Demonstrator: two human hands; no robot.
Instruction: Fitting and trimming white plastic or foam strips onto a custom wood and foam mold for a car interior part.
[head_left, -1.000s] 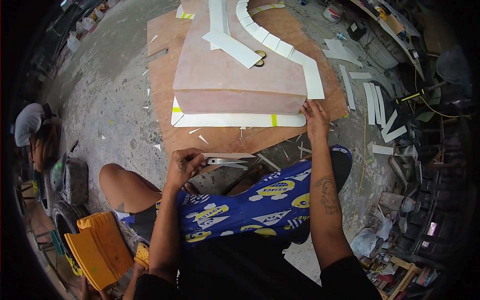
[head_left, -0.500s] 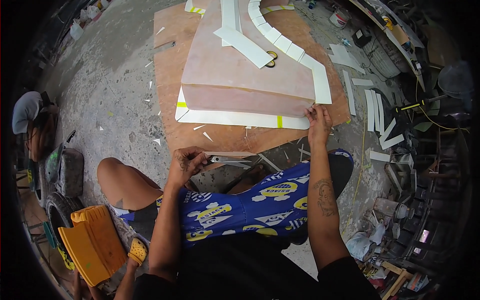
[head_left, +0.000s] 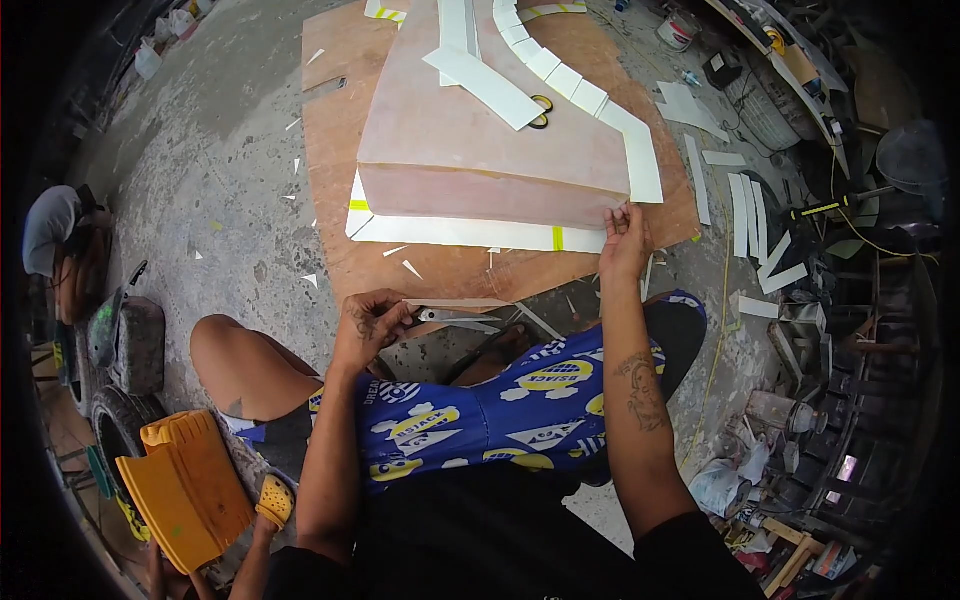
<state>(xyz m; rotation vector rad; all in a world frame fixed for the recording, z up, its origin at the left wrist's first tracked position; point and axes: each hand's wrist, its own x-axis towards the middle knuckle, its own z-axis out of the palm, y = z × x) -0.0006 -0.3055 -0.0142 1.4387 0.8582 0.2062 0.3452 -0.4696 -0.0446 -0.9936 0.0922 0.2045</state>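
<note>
My left hand [head_left: 375, 325] is closed around scissors [head_left: 455, 318], whose metal blades point right above my lap. At the lower right corner of a pinkish flat-topped panel [head_left: 490, 150], the fingers of my right hand [head_left: 626, 242] are bent together. They touch the corner, but what lies between the fingertips is hidden. A white strip [head_left: 470, 234] runs along the panel's near edge, marked with yellow tape [head_left: 558, 238]; its right end reaches my right hand. Another white strip [head_left: 645, 165] borders the right edge, joined to a curved row of white pieces [head_left: 565, 81].
The panel rests on a brown board [head_left: 345, 140] on the concrete floor. A loose white strip [head_left: 490, 88] and a black-and-yellow ring-shaped item [head_left: 541, 112] lie on top. White offcuts [head_left: 740, 215] litter the right. A yellow plastic piece [head_left: 190, 490] sits lower left.
My right hand has shifted slightly left along the panel's near corner, its fingers more upright. The left hand keeps the scissors in nearly the same place.
</note>
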